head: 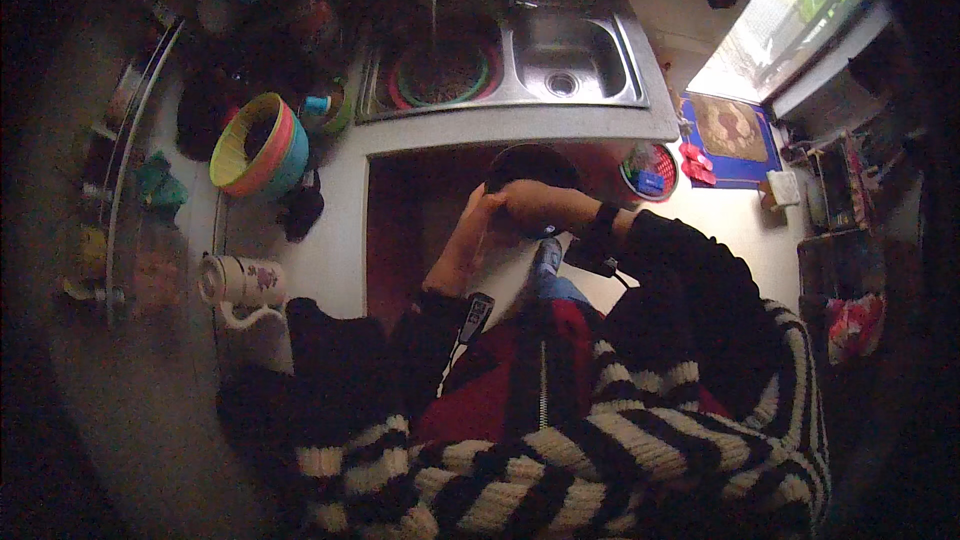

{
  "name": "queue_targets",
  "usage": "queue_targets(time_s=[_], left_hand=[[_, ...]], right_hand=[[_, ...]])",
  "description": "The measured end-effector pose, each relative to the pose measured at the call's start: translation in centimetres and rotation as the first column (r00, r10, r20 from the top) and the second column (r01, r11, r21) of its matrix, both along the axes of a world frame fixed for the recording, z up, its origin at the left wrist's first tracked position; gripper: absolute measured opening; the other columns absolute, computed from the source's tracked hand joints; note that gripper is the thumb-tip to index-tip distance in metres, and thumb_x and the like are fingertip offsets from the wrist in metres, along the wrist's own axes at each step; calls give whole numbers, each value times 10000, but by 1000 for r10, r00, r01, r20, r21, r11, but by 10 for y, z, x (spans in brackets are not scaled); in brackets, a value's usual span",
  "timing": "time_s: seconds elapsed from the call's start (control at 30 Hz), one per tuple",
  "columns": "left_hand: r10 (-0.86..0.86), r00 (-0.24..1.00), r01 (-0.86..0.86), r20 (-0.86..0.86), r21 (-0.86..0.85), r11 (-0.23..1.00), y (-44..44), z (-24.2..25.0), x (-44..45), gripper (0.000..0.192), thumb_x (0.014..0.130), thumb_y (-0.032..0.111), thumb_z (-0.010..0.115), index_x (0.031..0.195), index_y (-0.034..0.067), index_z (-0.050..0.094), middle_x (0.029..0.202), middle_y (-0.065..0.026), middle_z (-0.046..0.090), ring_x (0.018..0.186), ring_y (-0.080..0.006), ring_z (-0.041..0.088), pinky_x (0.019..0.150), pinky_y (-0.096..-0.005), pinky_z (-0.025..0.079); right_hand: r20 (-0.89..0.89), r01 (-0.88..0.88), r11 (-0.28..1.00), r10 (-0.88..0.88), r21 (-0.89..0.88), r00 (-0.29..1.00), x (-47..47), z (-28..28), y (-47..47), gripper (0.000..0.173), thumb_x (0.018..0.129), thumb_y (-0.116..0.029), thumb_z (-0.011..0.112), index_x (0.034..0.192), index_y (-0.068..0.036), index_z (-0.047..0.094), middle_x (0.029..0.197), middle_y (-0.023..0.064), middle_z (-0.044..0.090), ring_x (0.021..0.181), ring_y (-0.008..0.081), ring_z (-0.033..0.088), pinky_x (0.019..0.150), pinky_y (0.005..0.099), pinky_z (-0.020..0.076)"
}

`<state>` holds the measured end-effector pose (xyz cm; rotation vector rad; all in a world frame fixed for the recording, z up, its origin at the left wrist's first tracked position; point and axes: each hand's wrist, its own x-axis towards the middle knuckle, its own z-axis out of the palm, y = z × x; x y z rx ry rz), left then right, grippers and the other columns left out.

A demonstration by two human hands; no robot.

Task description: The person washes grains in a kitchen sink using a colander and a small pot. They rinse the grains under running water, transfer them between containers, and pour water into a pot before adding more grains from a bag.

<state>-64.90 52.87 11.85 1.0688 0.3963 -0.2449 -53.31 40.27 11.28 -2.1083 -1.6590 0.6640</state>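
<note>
In front of my body, below the sink's front edge, my left hand (483,204) and my right hand (529,199) come together at a dark round object (534,162). Both hands seem to grip it, though it is too dark to tell what it is, and the fingers are partly hidden. Beyond them is a stainless steel double sink (637,79). A thin stream of water (435,4) seems to fall into its left basin, where round green and red rims (491,71) of basin-like containers show. The right basin (564,52) shows its drain.
Nested yellow, pink and blue plastic baskets (289,154) stand left on the counter, near a light patterned jug (259,281). A red basket (667,165) holding green and blue things is low at right, near pink slippers (696,163) and a blue-edged mat (731,178) by an open doorway.
</note>
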Motion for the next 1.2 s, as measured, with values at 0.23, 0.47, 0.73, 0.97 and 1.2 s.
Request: queue_targets(time_s=[0.23, 0.47, 0.73, 0.97, 1.2], left_hand=[[143, 989, -151, -48, -233, 961, 33, -29, 118, 505, 919, 424, 545, 1231, 26, 555, 1154, -119, 626, 1021, -272, 638, 819, -442, 556], [202, 966, -225, -161, -135, 965, 78, -48, 221, 458, 903, 391, 593, 1260, 111, 526, 1165, -93, 603, 1044, -276, 603, 840, -486, 551], [216, 969, -206, -124, 87, 975, 136, -75, 323, 574, 857, 361, 640, 1366, 184, 441, 1251, -52, 530, 1115, -238, 555, 871, -420, 517], [170, 977, -168, -130, 29, 985, 181, -95, 363, 861, 822, 299, 683, 1533, 86, 248, 1383, -97, 466, 1269, -251, 438, 1039, -373, 381], [124, 961, -142, -248, -55, 988, 194, -90, 395, 634, 855, 316, 653, 1420, 172, 403, 1319, -58, 509, 1128, -263, 567, 828, -417, 555]], right_hand=[[179, 59, 944, 0, -325, 984, 130, 16, 44, 388, 784, -238, 694, 1150, -120, 646, 1096, 153, 665, 1016, 357, 648, 854, 436, 532], [65, 204, 979, -202, -26, 977, 236, 8, 65, 342, 792, -198, 650, 1119, -101, 671, 969, 169, 681, 932, 351, 662, 799, 453, 533], [-285, 851, 500, -802, 159, 524, 435, -58, 60, 341, 869, -201, 611, 1181, -80, 673, 1036, 123, 718, 966, 220, 687, 865, 354, 522], [-438, 946, 187, -898, -266, 55, 540, -149, 69, 391, 839, -200, 621, 1196, -48, 661, 978, 134, 707, 826, 257, 661, 749, 357, 510], [-523, 975, 134, -852, -178, 22, 515, -130, 95, 426, 845, -159, 611, 1262, -71, 624, 1223, 154, 658, 1105, 304, 636, 928, 347, 486]])
